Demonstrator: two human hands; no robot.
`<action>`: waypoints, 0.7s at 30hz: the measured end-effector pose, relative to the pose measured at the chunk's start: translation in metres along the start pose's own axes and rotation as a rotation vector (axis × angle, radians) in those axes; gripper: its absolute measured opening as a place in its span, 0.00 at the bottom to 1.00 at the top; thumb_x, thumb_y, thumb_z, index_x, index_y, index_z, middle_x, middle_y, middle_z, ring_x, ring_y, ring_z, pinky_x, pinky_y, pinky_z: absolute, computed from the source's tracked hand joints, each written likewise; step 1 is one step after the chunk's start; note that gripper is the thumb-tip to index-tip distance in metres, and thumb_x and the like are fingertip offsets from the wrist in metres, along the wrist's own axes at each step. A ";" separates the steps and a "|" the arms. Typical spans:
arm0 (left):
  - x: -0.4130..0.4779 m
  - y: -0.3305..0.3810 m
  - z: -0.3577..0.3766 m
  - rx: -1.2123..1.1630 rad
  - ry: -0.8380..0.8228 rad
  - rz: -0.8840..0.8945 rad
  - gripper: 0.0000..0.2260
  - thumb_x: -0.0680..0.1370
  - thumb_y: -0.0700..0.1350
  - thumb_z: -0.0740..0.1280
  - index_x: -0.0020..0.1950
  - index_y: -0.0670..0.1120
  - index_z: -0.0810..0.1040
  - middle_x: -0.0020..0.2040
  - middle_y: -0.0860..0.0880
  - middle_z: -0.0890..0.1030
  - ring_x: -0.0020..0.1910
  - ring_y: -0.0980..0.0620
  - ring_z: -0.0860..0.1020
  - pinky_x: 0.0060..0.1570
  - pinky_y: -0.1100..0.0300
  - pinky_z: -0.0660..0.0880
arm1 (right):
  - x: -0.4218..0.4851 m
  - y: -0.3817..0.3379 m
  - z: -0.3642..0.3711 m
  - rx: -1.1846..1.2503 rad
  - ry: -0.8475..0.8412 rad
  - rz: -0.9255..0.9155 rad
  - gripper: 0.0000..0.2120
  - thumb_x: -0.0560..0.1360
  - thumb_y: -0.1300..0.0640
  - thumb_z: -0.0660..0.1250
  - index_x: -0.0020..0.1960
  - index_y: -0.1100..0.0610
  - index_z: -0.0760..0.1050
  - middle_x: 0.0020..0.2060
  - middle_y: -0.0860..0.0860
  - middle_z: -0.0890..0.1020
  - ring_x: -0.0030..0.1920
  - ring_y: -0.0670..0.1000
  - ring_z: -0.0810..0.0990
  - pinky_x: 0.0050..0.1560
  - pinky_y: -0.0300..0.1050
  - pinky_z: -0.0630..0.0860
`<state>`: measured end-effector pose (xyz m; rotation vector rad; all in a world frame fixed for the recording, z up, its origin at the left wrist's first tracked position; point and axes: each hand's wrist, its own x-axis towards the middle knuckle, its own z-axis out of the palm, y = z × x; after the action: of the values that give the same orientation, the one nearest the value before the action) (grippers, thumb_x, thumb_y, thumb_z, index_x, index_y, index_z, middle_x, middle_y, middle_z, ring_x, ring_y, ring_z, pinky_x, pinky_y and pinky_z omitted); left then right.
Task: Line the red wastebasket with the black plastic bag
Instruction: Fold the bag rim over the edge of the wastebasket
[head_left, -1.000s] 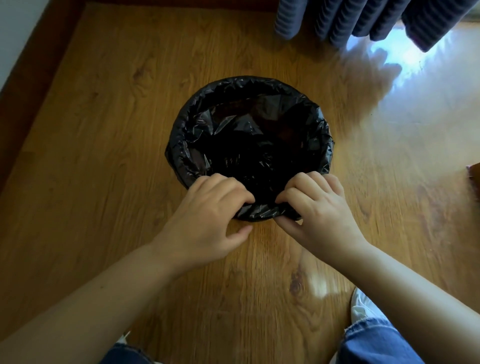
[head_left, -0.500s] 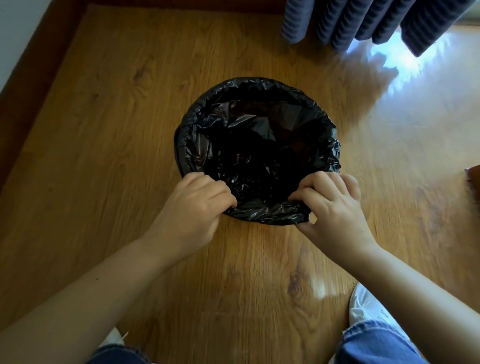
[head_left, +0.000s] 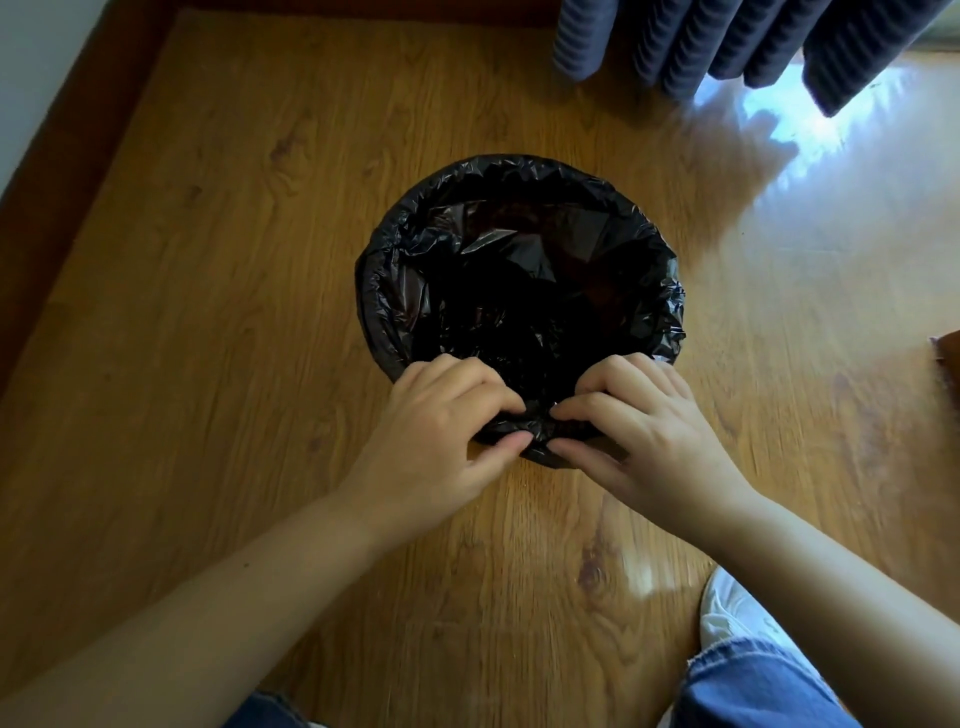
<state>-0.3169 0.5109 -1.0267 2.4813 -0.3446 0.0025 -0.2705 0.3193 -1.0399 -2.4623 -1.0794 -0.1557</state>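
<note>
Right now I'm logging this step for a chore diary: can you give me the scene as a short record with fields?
setting: brown wood-grain floor
main object: round wastebasket wholly covered by the crinkled black plastic bag; no red shows
bag state: pushed down inside, edge folded over the rim all the way round
left hand: pinching the bag at the near rim
right hand: pinching the bag beside it, fingertips nearly meeting
background: dark blue pleated curtain at the top, sunlight glare beneath
also visible: blue jeans, white shoe
</note>
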 end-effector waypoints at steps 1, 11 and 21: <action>0.000 0.001 0.002 0.007 0.000 0.002 0.13 0.73 0.53 0.62 0.49 0.46 0.79 0.44 0.52 0.78 0.46 0.55 0.72 0.51 0.61 0.63 | 0.000 0.000 0.001 -0.011 -0.004 0.004 0.11 0.71 0.51 0.65 0.45 0.58 0.79 0.39 0.54 0.79 0.41 0.53 0.75 0.45 0.44 0.66; 0.003 0.003 0.014 0.199 0.046 0.058 0.06 0.71 0.46 0.64 0.43 0.45 0.78 0.39 0.50 0.79 0.40 0.51 0.76 0.48 0.55 0.64 | 0.000 0.006 0.008 -0.110 0.093 0.041 0.04 0.67 0.58 0.71 0.38 0.59 0.79 0.35 0.54 0.79 0.37 0.54 0.75 0.45 0.45 0.66; 0.000 -0.009 0.003 0.251 0.081 -0.010 0.08 0.66 0.37 0.72 0.43 0.44 0.79 0.41 0.49 0.80 0.46 0.48 0.77 0.57 0.55 0.59 | -0.004 0.014 0.001 -0.146 0.136 0.071 0.03 0.65 0.60 0.71 0.38 0.59 0.79 0.35 0.54 0.80 0.37 0.57 0.78 0.45 0.46 0.64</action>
<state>-0.3153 0.5161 -1.0343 2.7216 -0.3141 0.1506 -0.2631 0.3087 -1.0465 -2.5722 -0.9518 -0.3871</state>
